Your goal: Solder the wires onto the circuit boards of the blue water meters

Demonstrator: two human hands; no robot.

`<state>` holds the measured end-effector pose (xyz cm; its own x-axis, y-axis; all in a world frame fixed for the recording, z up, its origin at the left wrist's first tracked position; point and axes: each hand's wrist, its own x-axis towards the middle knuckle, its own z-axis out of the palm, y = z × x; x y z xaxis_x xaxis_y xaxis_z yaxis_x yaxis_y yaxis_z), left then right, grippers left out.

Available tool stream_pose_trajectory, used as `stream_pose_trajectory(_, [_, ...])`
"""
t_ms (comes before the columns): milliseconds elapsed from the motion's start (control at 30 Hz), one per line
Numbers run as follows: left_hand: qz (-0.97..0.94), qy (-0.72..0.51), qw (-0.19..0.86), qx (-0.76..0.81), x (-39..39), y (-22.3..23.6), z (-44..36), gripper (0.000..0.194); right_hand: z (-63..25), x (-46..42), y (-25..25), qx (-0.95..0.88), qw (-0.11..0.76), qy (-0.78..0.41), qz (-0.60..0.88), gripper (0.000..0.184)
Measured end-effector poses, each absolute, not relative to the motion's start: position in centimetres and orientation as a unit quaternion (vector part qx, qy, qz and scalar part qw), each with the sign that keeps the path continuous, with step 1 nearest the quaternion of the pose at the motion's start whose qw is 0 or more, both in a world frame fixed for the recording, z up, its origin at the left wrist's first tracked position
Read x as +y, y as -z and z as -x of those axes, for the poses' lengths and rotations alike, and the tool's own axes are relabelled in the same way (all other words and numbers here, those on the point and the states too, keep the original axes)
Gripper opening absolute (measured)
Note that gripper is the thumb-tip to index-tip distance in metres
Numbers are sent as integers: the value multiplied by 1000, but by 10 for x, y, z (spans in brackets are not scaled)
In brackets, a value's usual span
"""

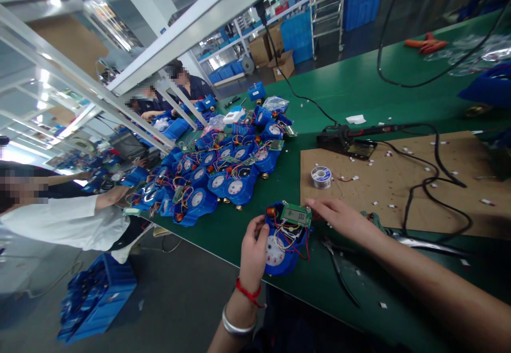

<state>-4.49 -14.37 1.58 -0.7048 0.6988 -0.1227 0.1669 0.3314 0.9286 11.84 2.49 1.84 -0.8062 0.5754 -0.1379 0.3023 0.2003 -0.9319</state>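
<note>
Blue meter (286,261) lies dial (275,252) up.

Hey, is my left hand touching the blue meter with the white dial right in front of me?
Touching. The head view shows it: your left hand cups the edge of the blue meter, no gap between.

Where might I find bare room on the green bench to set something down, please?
Two patches look free: the green strip between the clustered blue meters and the cardboard sheet, and the far green stretch between the black cord and the white paper. It is crowded among the meters, and near the right hand, where pliers lie.
</note>
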Motion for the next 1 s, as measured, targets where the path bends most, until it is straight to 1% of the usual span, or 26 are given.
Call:
stream_pose_trajectory(200, [-269,-513,263,771,-143,-15,46,36,-119,23,-23,-766,120,-562,288,54])
stream_pose_trajectory(433, [-255,-508,269,777,-143,-15,46,41,-115,23,-18,-745,115,-579,311,55])
stream_pose_trajectory(667, [-248,-510,280,775,-143,-19,45,38,-114,24,-15,-731,113,-594,317,56])
stream_pose_trajectory(800, [-243,-509,290,773,-142,-19,46,38,-113,24,-14,-734,103,-589,323,56])
stream_pose_trajectory(1000, [-250,-511,298,767,-142,-19,47,39,-113,23,-21,-755,114,-567,309,55])
